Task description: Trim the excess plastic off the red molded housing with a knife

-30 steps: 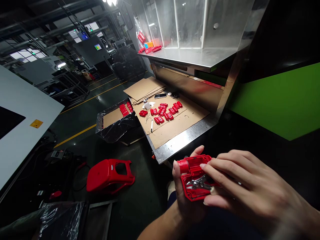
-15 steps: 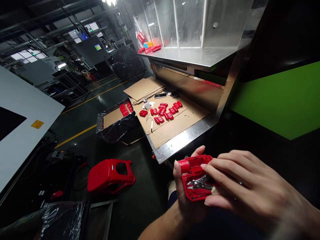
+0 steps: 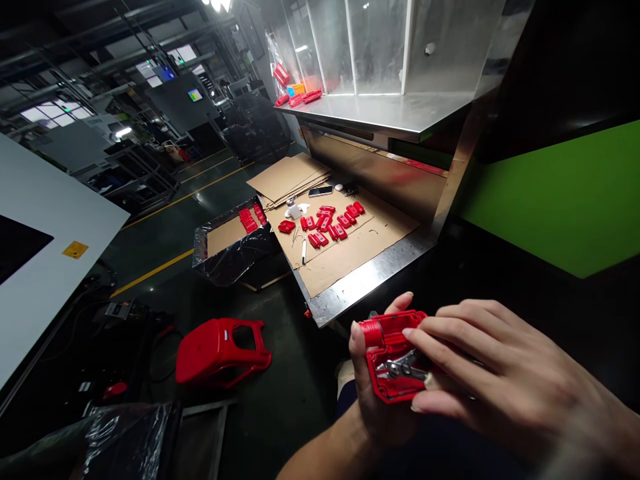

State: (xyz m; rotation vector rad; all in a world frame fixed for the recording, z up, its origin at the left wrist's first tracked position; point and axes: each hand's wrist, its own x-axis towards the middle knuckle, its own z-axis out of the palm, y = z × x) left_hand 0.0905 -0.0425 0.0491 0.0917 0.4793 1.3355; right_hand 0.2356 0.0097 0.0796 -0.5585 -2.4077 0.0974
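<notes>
A red plastic housing [image 3: 400, 330], with a ribbed round end and hollow compartments facing up, rests in my left hand [image 3: 367, 393]. The fingers and thumb of that hand curl round it from below and the left. My right hand [image 3: 505, 360] is closed round the handles of small metal nippers [image 3: 397, 368], whose jaws point left over the housing's lower compartment. Its index fingertip touches the upper part of the housing. The nippers' handles are mostly hidden under my right hand, and I cannot tell whether the jaws touch the plastic.
Several red housings [image 3: 324, 223] lie on cardboard on the metal bench [image 3: 350, 293], near a phone [image 3: 321, 191] and a white-handled knife [image 3: 303, 252]. Left of the bench stands a plastic-lined box [image 3: 225, 240] holding red parts. A red stool [image 3: 205, 350] lies on the floor.
Both hands, the housing and the nippers have shifted very slightly to the right together. My grip looks the same.
</notes>
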